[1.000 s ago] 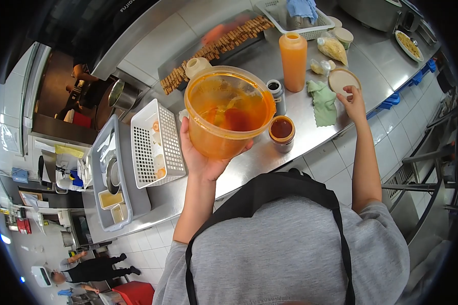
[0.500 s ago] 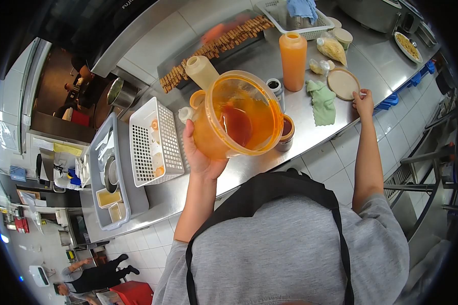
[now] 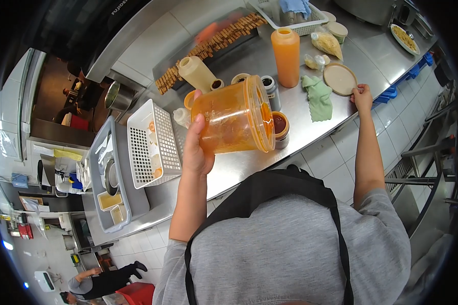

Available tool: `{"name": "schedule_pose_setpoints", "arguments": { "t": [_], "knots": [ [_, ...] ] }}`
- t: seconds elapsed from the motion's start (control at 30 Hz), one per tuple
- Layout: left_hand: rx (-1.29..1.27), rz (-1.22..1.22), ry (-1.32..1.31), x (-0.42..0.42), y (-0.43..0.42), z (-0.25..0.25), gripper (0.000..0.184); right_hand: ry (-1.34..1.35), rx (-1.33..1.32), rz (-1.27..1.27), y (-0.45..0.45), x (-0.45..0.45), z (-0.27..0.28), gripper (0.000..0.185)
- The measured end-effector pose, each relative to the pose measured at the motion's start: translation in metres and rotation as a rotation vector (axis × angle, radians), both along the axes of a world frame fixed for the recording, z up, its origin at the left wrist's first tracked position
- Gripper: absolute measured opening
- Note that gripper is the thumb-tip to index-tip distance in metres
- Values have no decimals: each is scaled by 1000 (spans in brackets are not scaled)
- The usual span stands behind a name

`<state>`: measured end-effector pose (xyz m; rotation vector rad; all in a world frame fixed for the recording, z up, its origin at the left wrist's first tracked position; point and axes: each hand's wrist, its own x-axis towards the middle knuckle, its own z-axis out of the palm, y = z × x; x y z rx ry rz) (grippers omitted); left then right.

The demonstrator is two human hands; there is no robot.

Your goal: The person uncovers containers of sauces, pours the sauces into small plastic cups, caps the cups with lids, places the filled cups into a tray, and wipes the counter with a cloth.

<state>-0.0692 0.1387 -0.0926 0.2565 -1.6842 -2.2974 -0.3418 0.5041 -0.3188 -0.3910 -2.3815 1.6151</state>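
Tipped further sideways since the earlier frame, apparently so it drains toward its rim, the smeared tub (image 3: 224,122) at mid-frame is held by the left hand (image 3: 197,155), while the right hand (image 3: 362,98), narrowed, meets the round lid (image 3: 339,79), upper right, grip unclear.

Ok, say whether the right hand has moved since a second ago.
Yes: away from the green cloth, the right hand has shifted toward the counter edge.

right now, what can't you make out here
Head view:
Left hand: far fingers hidden behind the translucent, orange-stained plastic tub.
Tub's fill level: obscured by its stained wall.
Right hand at the round beige disc: grip too small to judge.
Large grey vessel: cut off by top edge.
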Motion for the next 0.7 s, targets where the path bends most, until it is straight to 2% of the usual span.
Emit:
{"name": "schedule_pose_setpoints", "arguments": {
  "t": [0.33, 0.7],
  "knots": [
    [-87, -10, -12, -8, 2, 12, 66, 27, -5, 19, 1, 1, -2, 24],
    [332, 25, -47, -2, -16, -9, 50, 16, 31, 15, 1, -1, -4, 23]
  ]
}}
